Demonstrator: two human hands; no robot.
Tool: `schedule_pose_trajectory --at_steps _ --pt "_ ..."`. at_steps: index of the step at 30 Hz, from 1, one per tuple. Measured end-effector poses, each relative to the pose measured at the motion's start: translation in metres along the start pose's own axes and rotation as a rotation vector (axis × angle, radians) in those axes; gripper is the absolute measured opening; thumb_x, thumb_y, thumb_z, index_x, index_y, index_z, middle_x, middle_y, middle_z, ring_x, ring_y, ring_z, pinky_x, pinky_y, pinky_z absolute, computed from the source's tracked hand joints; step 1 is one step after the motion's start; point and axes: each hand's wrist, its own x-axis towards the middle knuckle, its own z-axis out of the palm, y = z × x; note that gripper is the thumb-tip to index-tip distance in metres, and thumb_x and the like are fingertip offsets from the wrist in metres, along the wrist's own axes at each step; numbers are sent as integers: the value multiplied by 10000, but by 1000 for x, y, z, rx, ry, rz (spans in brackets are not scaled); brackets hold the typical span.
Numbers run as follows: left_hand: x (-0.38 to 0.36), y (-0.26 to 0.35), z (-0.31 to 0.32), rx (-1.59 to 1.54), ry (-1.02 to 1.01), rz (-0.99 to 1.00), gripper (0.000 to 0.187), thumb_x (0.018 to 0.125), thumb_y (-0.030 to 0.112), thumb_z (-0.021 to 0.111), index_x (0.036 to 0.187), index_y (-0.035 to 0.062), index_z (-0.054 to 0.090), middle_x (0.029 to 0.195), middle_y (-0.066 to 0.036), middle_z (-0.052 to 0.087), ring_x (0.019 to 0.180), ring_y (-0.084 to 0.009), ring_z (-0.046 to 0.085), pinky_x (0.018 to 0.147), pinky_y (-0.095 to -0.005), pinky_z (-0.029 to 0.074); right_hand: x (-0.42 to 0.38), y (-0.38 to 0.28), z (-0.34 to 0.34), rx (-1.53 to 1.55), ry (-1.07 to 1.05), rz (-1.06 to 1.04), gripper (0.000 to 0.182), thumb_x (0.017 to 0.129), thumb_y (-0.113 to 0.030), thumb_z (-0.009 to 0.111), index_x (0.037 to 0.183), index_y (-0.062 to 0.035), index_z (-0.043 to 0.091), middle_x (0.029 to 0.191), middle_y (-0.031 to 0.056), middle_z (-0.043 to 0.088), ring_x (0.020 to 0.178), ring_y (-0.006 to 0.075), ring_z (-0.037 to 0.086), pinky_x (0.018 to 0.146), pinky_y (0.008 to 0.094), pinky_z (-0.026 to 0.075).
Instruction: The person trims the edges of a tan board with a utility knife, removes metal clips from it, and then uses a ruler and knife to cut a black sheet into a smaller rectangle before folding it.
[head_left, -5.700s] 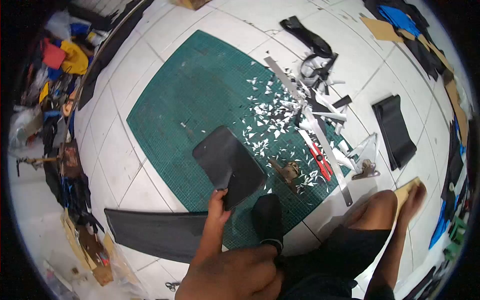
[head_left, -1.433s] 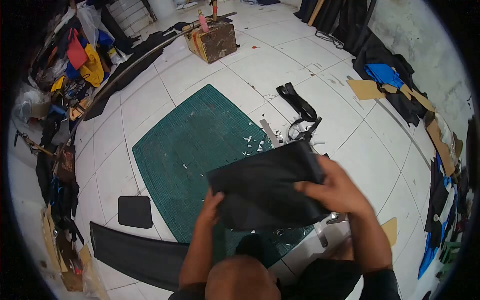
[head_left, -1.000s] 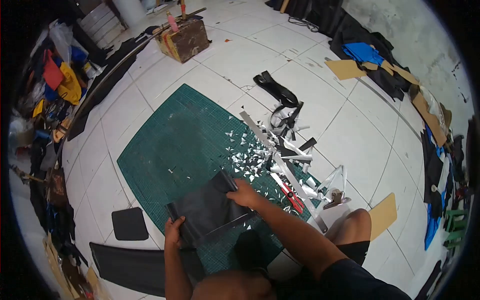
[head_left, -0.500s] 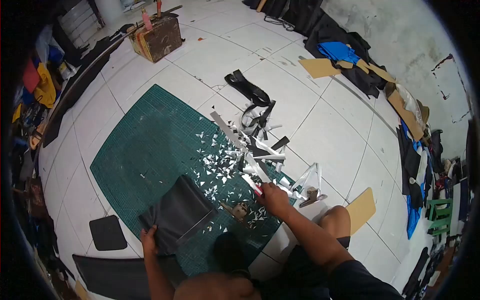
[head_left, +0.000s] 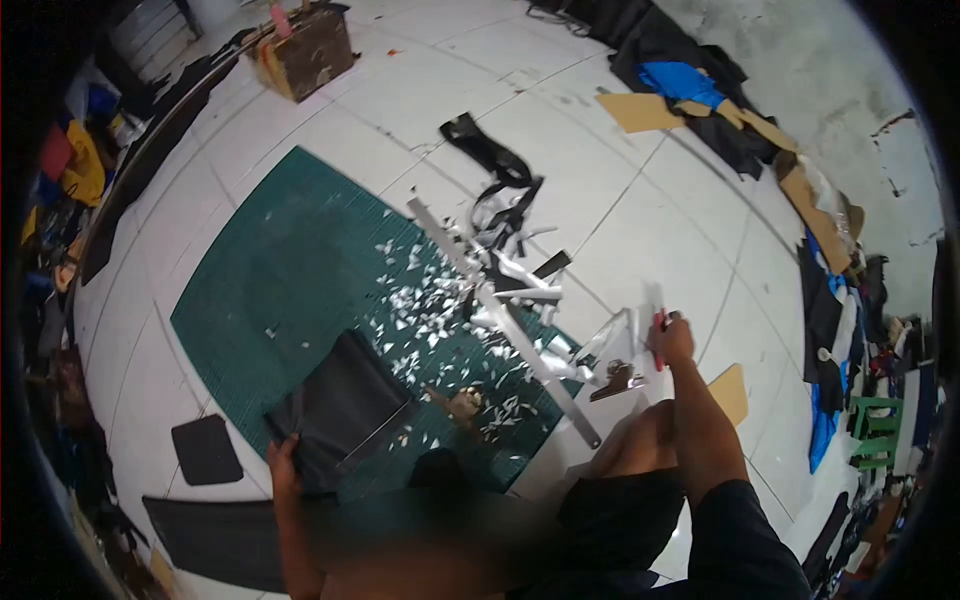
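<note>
At the lower left, my left hand [head_left: 284, 458] grips the near left corner of a folded black leather-like sheet [head_left: 340, 408], which lies on the green cutting mat [head_left: 250, 250]. My right hand [head_left: 676, 340] is out to the right above the tiled floor, closed around a red utility knife [head_left: 659, 342]; its upper end is blurred. A long steel ruler [head_left: 530, 350] lies slanted across the mat's right side among white and black offcuts [head_left: 430, 310]. Close to my right hand, a metal clip [head_left: 617, 381] rests by my knee.
Black strips [head_left: 490, 155] lie beyond the mat. A small dark pad [head_left: 207, 449] and a black sheet [head_left: 215, 540] are at lower left. A worn box [head_left: 303, 55] stands at the back left. Cardboard [head_left: 640, 113] and fabric line the right wall. A tan piece [head_left: 728, 392] lies near my right arm.
My right hand has moved right with the utility knife, away from the ruler, whose near end is now uncovered. My left hand stays on the black sheet. The whole view has shifted slightly.
</note>
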Motion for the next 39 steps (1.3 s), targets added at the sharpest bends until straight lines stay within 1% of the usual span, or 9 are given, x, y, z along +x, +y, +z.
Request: schedule_pose_trajectory --at_steps 3,5,8,15,22,27,30,32,39 --pt "-11 13 2 25 32 -32 810 785 196 763 1416 -85 338 1386 -209 475 1266 -325 481 1070 -438 383 -50 -60 -9 -2 325 -471 401 824 -206 727 1161 -53 572 1057 181 639 943 379 642 794 504 506" --pt "5 -3 -10 19 33 -19 835 774 206 773 1429 -65 331 1354 -216 499 1220 -348 518 1049 -449 412 -100 -116 3 414 -179 -344 456 835 -266 732 1205 -49 578 1075 185 666 951 354 659 792 464 516" --pt "-6 13 3 9 -32 -35 816 775 203 772 1425 -48 345 1301 -210 540 1150 -353 566 1011 -447 455 -195 -184 30 251 -362 -868 542 843 -388 743 1250 -71 577 1146 165 619 946 332 663 826 429 542" --pt "-11 17 8 -6 50 -66 635 812 165 745 1341 -28 451 1226 -178 599 1099 -312 604 946 -436 502 -190 -199 65 743 -874 -514 306 887 -282 688 1063 -34 649 1024 175 670 921 327 670 800 427 528" --pt "-10 19 7 -48 -69 -35 567 832 165 728 1304 -31 485 1207 -171 616 1073 -313 617 952 -435 496 19 -60 -25 648 -193 -107 406 924 -364 679 1049 21 648 812 28 623 714 108 550 621 288 460" --pt "-18 27 12 14 -84 -43 655 832 182 718 1373 -46 428 1288 -198 572 1150 -367 579 1002 -497 462 10 -48 -24 -77 564 -159 410 887 -219 666 1236 -24 573 1149 213 617 1051 395 614 852 479 508" --pt "-22 29 17 -29 -76 -32 685 831 197 723 1392 -41 409 1309 -208 554 1184 -373 554 1023 -500 444 -22 -66 22 131 433 -539 384 897 -197 670 1231 -40 568 1197 211 588 1052 373 608 875 454 499" --pt "-32 32 21 -23 -38 -35 701 833 215 726 1399 -37 398 1319 -216 542 1202 -379 537 1033 -505 434 -105 -126 28 359 -166 -389 493 838 -326 758 1175 -2 603 1081 188 626 995 360 633 857 443 509" --pt "-56 74 13 -364 -118 152 534 882 260 681 1316 -9 522 1259 -181 600 1120 -348 596 983 -476 488 -152 -150 64 297 -151 -518 350 832 -262 757 956 -23 535 920 203 609 836 402 613 700 475 486"
